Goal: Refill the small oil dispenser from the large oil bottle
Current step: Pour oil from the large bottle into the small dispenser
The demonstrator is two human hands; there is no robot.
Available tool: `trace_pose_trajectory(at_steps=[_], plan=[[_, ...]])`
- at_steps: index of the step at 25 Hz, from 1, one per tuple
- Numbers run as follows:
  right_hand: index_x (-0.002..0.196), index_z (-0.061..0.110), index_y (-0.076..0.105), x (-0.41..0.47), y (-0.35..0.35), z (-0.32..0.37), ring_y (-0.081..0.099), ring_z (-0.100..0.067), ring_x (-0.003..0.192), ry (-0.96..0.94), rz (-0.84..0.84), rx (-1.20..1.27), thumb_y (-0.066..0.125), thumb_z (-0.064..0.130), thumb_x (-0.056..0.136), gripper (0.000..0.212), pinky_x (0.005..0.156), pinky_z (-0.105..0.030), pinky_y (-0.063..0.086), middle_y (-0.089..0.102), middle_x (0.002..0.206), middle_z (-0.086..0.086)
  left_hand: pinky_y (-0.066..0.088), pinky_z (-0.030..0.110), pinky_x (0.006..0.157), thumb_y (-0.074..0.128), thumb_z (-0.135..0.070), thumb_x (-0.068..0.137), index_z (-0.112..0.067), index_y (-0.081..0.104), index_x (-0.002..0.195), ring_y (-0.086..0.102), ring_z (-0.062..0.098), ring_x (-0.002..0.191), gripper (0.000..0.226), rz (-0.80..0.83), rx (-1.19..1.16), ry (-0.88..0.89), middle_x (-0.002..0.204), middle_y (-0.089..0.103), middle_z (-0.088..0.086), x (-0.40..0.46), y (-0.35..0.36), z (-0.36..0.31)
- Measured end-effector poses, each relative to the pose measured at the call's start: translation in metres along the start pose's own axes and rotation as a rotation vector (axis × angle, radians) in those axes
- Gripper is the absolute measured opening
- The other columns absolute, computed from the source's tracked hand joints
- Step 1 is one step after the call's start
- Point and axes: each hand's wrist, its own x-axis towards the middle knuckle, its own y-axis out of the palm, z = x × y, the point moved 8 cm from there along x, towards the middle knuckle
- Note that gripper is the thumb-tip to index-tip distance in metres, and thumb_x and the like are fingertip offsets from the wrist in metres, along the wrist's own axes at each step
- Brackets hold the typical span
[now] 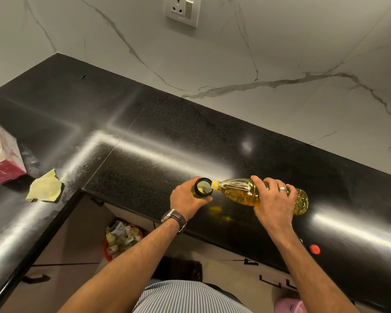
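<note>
- The left hand [189, 198] is wrapped around the small oil dispenser [202, 188]; the fingers curl round its dark body from the near side and grasp it; the open round mouth faces up, and the dispenser stands on the black countertop [145, 132], close to the front edge.
- The left forearm comes up from the lower middle of the view; it carries a wristwatch [173, 219] with a brown strap, and the wrist is bent a little toward the dispenser.
- The right hand [274, 199] holds the large oil bottle [242, 193] from above; the fingers bend over the back half of the bottle and grasp it; one finger wears a ring [282, 189].
- The bottle is tipped almost flat, with its neck pointing left; the yellow neck touches the rim of the dispenser's mouth; yellow oil fills most of the clear body.
- The right forearm reaches in from the lower right, and the hand lies on top of the bottle, above the countertop.
- A red cap [314, 249] lies on the countertop near the right arm, well apart from the bottle.
- At the far left stand a pink box [2, 159] and, just beside it, a yellowish cloth [46, 186].
</note>
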Motion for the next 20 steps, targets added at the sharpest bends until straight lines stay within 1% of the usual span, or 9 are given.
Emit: trace_pose_trajectory(at_steps=[5,9,20], plan=[[0.142,0.029,0.055,0.0015,-0.0032,0.0014,0.059,-0.033,0.124,-0.01,-0.017,-0.01,0.096,0.023,0.064,0.088,0.106,-0.057,0.038,0.066,0.128,-0.01,0.058,0.036,0.094,0.091,-0.048,0.07,-0.034,0.069,0.124,0.067,0.008,0.105,0.061,-0.007,-0.004,-0.003,0.112,0.075,-0.013,-0.0001,-0.001,0.0009],[0.142,0.03,0.055,0.0023,-0.0037,0.0013,0.059,-0.033,0.124,-0.02,-0.028,-0.02,0.094,0.026,0.067,0.085,0.106,-0.058,0.037,0.066,0.128,-0.01,0.058,0.036,0.095,0.09,-0.049,0.07,-0.035,0.068,0.124,0.067,0.007,0.106,0.06,0.0,-0.006,-0.002,0.112,0.074,-0.014,-0.0004,0.0001,0.0012],[0.142,0.031,0.054,0.0058,-0.0064,0.0018,0.058,-0.033,0.125,-0.025,-0.036,-0.026,0.093,0.03,0.07,0.082,0.107,-0.058,0.037,0.065,0.13,-0.01,0.055,0.031,0.097,0.091,-0.044,0.072,-0.031,0.068,0.127,0.065,0.008,0.108,0.062,-0.002,-0.017,-0.01,0.116,0.074,-0.01,0.0002,-0.0006,0.001]])
